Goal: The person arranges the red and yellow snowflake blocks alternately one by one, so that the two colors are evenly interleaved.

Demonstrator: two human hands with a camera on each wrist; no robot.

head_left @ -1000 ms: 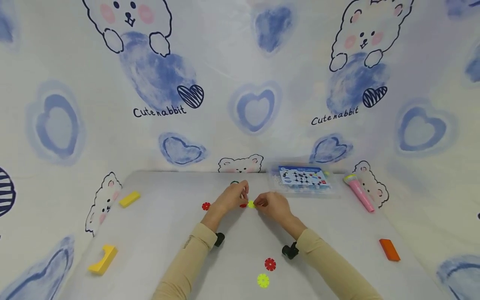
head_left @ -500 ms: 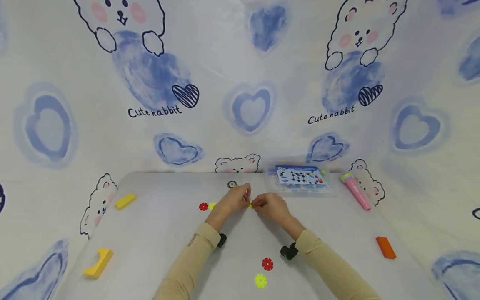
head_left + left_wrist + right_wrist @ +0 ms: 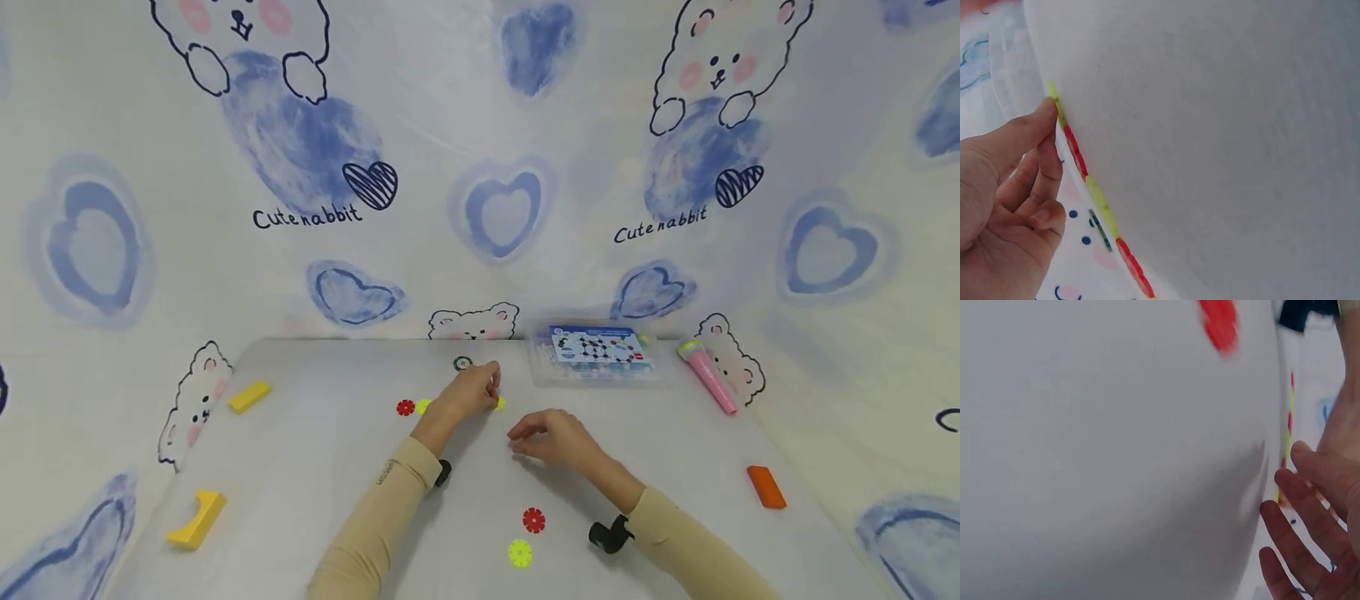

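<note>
My left hand (image 3: 468, 393) pinches the yellow-green notched disc (image 3: 501, 403) at the right end of a row. In the left wrist view, thumb and fingertips are right at this yellow-green disc, and a row of discs (image 3: 1102, 206) alternates red and yellow-green away from it. The left forearm and hand hide the row's middle in the head view; a red disc (image 3: 406, 407) marks its left end. My right hand (image 3: 558, 439) hovers with fingers spread loosely, holding nothing. Nearer the front lie a loose red disc (image 3: 534, 521) and a yellow-green disc (image 3: 520, 552).
A clear plastic box (image 3: 600, 358) with a printed card stands at the back right, beside a pink flashlight (image 3: 708, 377). An orange block (image 3: 766, 487) lies right; yellow blocks (image 3: 198, 521) lie left. A small dark ring (image 3: 462, 363) sits behind the left hand.
My right hand has left the end disc and drawn back toward the front right, its fingers spreading. The left hand stays at the row's right end.
</note>
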